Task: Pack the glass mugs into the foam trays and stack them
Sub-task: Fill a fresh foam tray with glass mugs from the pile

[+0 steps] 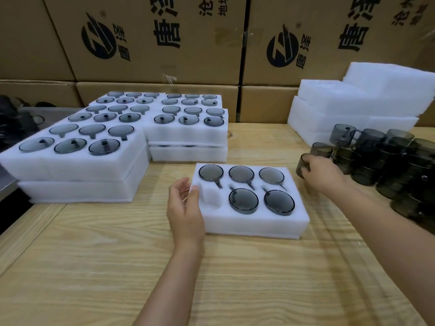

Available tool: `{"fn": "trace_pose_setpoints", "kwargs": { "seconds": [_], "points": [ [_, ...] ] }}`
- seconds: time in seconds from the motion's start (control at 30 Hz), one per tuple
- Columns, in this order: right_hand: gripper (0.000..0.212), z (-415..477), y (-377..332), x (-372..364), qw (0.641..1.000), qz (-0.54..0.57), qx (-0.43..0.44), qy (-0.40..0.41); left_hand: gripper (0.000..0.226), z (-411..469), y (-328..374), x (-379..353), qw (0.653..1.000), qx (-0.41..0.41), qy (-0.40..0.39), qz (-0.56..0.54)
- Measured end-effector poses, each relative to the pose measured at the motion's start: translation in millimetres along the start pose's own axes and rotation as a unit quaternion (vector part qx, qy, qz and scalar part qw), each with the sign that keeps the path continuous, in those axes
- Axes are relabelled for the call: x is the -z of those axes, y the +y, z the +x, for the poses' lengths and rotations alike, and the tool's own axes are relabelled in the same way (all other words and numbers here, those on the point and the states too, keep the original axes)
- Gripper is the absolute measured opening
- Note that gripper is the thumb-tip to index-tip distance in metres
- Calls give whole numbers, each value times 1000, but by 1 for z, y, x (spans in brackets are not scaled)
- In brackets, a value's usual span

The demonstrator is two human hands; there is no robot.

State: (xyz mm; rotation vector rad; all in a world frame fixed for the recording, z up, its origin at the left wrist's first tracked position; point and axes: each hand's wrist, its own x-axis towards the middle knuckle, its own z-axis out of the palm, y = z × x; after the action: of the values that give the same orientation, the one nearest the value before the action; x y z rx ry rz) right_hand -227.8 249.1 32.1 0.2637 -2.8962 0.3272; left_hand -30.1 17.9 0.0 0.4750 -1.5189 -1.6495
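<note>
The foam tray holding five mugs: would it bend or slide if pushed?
Likely slides easily: the foam tray sits loose on the wooden table, the left hand touching its edge. Its thick walls suggest little bending. Five glass mugs probably add weight.

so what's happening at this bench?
A person is packing smoky glass mugs. The foam tray in front holds five; its front-left pocket is empty. The left hand rests against the tray's left edge, and the right hand grips a mug at the edge of the loose mugs on the right. Filled trays sit stacked at left, blank foam at back right.
</note>
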Motion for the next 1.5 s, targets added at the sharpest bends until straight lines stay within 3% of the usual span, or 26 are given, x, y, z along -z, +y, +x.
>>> {"fn": "trace_pose_setpoints", "kwargs": {
  "seconds": [0.13,0.23,0.37,0.53,0.63,0.7,0.8,0.93,1.03,1.17,1.2,1.37,1.5],
  "points": [
    [17,-44,7,5,998,2,-9,59,28,-1,1,1,1000,-6,-7,11],
    [27,-84,13,5,994,9,-43,103,30,-1,1,2,1000,-4,-6,30],
    [28,-116,11,5,991,49,-21,126,29,-1,1,2,995,2,-3,101],
    [31,-122,-21,38,959,124,-20,255,28,-12,12,-1,922,-237,43,304],
    [25,-123,-68,66,927,193,72,312,45,-17,14,-4,889,-320,7,327],
    [19,-124,-105,78,921,246,160,255,63,-19,15,-5,888,-330,-18,320],
    [22,-128,-149,77,916,275,272,103,80,-18,16,-4,895,-321,-34,306],
    [21,-129,-170,65,899,274,341,21,77,-12,16,-3,914,-287,-9,288],
    [18,-125,-172,58,886,329,326,12,72,-10,16,-4,929,-252,12,270],
    [70,-121,-174,51,895,352,266,-62,65,-10,14,-7,934,-241,43,261],
    [73,-120,-175,50,900,341,265,-63,64,-10,13,-8,936,-237,42,257],
    [60,-110,-162,46,901,355,231,-98,74,-10,9,-4,951,-239,-5,197],
    [62,-109,-159,39,903,362,180,-146,64,-6,8,1,984,-170,-40,23]
  ]
}}
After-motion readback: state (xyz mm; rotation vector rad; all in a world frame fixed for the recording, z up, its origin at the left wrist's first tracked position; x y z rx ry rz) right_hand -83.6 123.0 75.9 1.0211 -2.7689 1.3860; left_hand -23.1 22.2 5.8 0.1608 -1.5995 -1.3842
